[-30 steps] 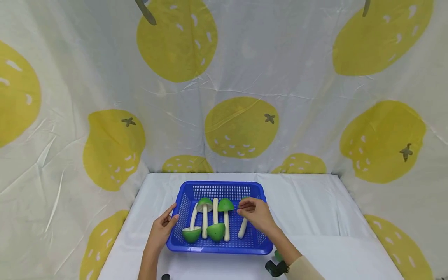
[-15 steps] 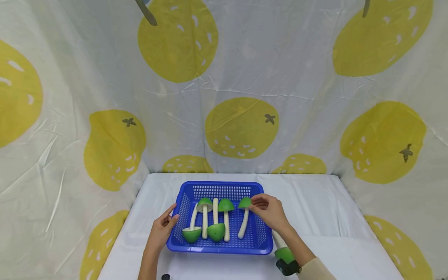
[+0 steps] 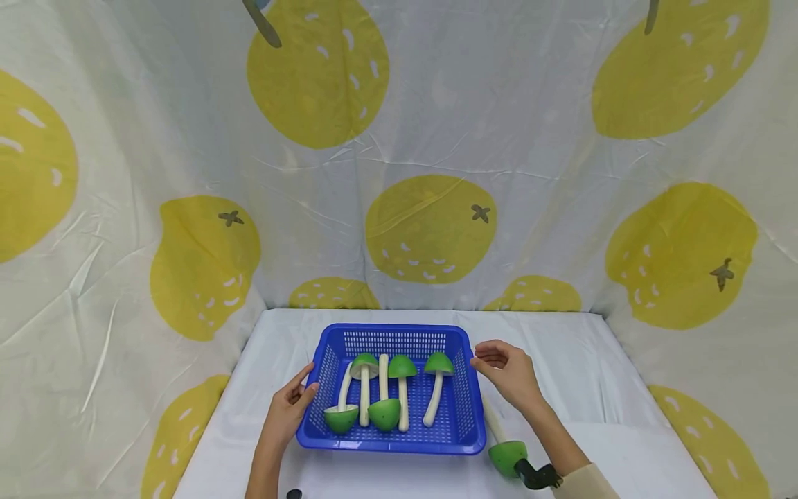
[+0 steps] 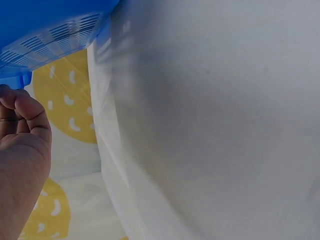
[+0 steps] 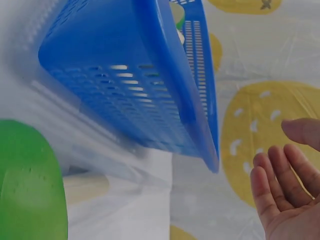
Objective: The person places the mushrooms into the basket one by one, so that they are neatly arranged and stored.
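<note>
A blue plastic basket sits on the white-covered table, with several green-capped toy mushrooms lying in it. Four fingers and thumb of my left hand grip its left rim; the left wrist view shows those fingers curled at the edge. On the basket's right side lies a single mushroom, cap away from me, set off from the row. My right hand is just outside the right rim, fingers loosely bent, holding nothing. In the right wrist view this hand is apart from the basket wall.
Another green-capped mushroom lies on the table outside the basket's right front corner, under my right forearm. A dark wrist strap piece overlaps its cap. Cloth walls with yellow lemon print enclose the table at the back and sides.
My right hand has let go of the rightmost mushroom in the basket and moved right, past the rim. The mushroom outside has come into fuller view. My left hand has stayed put.
</note>
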Demonstrator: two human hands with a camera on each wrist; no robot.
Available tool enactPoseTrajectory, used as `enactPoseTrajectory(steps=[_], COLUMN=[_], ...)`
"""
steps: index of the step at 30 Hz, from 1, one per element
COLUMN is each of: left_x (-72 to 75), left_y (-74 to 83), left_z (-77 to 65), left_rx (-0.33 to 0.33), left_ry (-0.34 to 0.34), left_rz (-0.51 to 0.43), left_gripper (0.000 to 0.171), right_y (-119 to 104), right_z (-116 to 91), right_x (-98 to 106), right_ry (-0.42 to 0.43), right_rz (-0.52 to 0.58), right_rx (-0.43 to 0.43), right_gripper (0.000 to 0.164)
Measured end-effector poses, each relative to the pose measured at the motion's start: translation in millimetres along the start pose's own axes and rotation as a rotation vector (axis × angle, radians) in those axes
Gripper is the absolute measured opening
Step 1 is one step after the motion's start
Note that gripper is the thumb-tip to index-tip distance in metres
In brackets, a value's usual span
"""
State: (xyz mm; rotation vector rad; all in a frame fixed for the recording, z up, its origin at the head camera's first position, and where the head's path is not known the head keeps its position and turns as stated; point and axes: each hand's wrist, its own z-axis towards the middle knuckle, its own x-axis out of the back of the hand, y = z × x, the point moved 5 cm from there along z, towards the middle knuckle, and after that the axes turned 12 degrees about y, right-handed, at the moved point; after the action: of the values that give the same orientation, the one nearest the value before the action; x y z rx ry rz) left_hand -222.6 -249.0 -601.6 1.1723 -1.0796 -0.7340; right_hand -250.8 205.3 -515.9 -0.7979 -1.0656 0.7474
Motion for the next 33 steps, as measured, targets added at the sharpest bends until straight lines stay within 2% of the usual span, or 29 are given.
enactPoseTrajectory(steps=[11,18,33], left_x=[-0.9,-0.6,-1.4], left_y=[-1.3,-0.3,0.7], left_z=[1.0,0.4,-0.3], left_rx=[0.008,0.013,0.018], left_ry=[0.001,-0.001,0.008], left_rz=[0.013,0.017,0.037], left_gripper=[0.053,0.055,0.053], right_y=[12,23,59], right_z=[-1,-5,-13], right_x=[26,35,44], right_ry=[0.026,0.059,0.045], right_rz=[-0.021,-0.014,-0.081], right_rx=[0.018,0.022,-0.067], right_gripper=[0.027,0.026,0.029])
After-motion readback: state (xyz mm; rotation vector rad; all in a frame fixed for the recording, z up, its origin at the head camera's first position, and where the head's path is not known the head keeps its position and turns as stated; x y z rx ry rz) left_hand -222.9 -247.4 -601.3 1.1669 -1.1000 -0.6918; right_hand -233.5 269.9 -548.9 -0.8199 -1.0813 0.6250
